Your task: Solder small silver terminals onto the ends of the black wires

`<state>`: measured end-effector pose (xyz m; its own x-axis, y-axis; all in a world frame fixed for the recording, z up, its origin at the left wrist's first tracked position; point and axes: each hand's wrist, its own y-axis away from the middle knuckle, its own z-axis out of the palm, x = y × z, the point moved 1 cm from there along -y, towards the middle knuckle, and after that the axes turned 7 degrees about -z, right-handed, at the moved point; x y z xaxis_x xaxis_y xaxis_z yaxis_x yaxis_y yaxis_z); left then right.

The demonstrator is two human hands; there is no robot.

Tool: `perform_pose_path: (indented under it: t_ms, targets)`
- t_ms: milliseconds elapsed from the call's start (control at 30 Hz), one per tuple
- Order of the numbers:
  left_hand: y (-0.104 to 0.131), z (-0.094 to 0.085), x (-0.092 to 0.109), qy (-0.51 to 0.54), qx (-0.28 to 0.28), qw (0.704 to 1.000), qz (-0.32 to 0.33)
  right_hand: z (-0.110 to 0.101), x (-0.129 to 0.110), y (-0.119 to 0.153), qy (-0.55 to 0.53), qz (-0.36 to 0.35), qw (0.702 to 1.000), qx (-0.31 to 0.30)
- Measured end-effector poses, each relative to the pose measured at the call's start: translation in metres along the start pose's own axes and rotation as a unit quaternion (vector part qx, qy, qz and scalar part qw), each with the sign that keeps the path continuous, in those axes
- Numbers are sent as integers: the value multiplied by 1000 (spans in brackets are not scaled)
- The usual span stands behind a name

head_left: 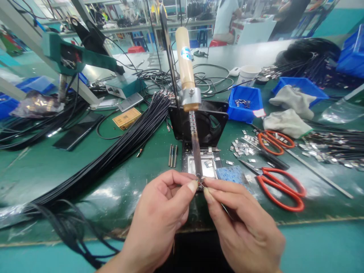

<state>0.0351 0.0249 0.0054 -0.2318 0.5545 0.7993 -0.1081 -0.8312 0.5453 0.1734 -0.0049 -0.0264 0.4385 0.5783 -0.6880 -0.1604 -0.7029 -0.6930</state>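
Observation:
A soldering iron (186,60) with a wooden handle is clamped upright, tip down, in front of me. Right under its tip, my left hand (165,212) and my right hand (244,220) meet with thumbs and forefingers pinched. A thin silvery strand (202,184) shows between the fingertips; whatever else they hold is too small and covered to name. Behind the fingertips lies a shallow metal tray (193,167) with small metal pieces, and beside it a blue sponge (231,177). A black fan (216,121) stands behind the iron.
Red-handled scissors (284,187) and a second orange-handled pair (275,142) lie right, near scattered metal connectors (246,148). A bundle of black cables (113,159) crosses the left side. Blue bins (245,104), gloves (287,123) and a phone (75,132) lie farther off. People sit behind.

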Motion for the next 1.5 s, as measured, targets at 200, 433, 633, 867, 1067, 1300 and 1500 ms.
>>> perform_pose_path:
  t_ms: [200, 433, 633, 867, 1067, 1300, 1500]
  targets:
    - [0, -3, -3, -5, 5, 1000, -3, 0, -1, 1, -6, 1, 1000, -3]
    - [0, -3, -4, -3, 2, 1000, -9, 0, -2, -3, 1, -7, 1000, 2]
    - [3, -5, -3, -11, -12, 1000, -11, -1, -1, 0, -5, -20, 1000, 1]
    - [9, -8, -11, -32, -35, 999, 6, -4, -1, 16, -18, -9, 1000, -4]
    - [8, -9, -13, -39, -30, 999, 7, -3, 0, 16, -56, 104, 993, 16]
    - [5, -6, -10, -34, -35, 999, -25, 1, -1, 1, -161, 301, 939, -38]
    - [1, -3, -7, -26, -29, 999, -35, 9, 3, 4, -236, 321, 917, -24]
